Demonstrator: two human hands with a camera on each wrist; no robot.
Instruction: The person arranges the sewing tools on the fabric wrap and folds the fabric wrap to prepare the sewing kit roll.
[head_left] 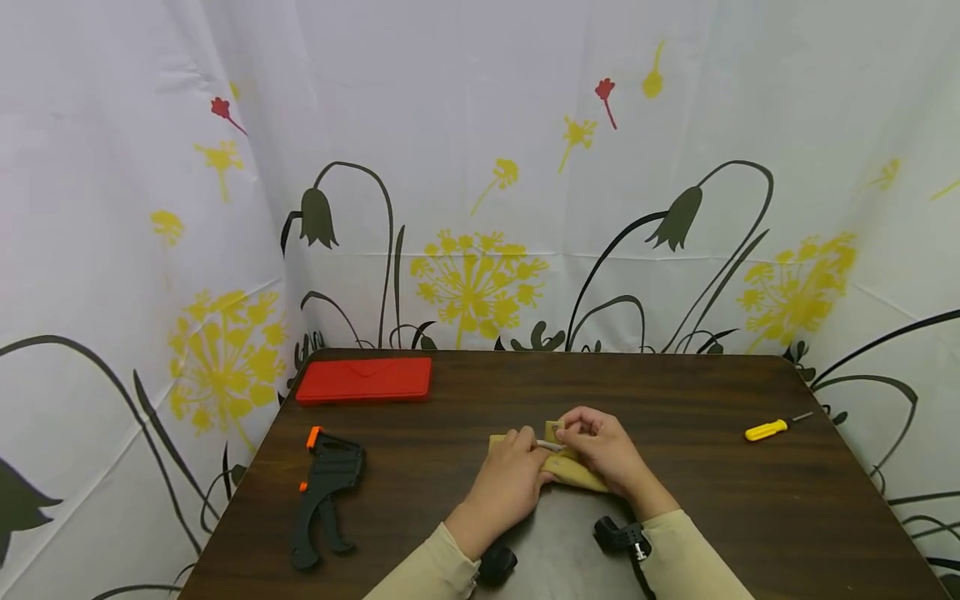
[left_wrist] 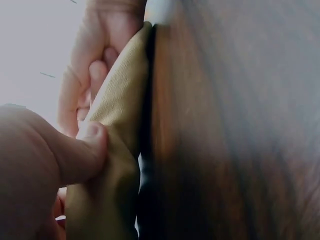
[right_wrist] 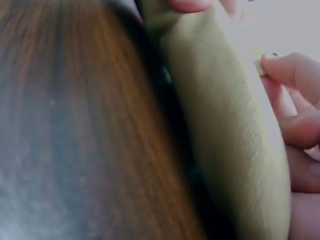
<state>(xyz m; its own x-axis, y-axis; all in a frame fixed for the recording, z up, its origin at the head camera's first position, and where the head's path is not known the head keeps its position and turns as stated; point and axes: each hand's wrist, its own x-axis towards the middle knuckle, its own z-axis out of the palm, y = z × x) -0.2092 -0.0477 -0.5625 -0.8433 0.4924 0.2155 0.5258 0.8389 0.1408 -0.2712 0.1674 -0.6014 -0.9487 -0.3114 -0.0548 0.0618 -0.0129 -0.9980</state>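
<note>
A tan pouch (head_left: 576,473) of leather-like material lies near the middle of the table, under both hands. My left hand (head_left: 504,482) grips its left part, the thumb pressing on the tan material (left_wrist: 117,102) in the left wrist view. With thumb and fingertips, my right hand (head_left: 611,454) pinches a small tan flap (head_left: 553,430) that stands up at the pouch's far side; a small dark spot shows on it. A short pale grey piece (head_left: 550,446) shows between the hands; its kind cannot be made out. The fingers partly hide the pouch.
On the dark wooden table (head_left: 675,400), a red case (head_left: 365,380) lies at the back left. A black bar clamp (head_left: 327,496) with orange ends lies at left, and a yellow-handled screwdriver (head_left: 768,429) at right. A flower-printed curtain (head_left: 465,125) hangs behind.
</note>
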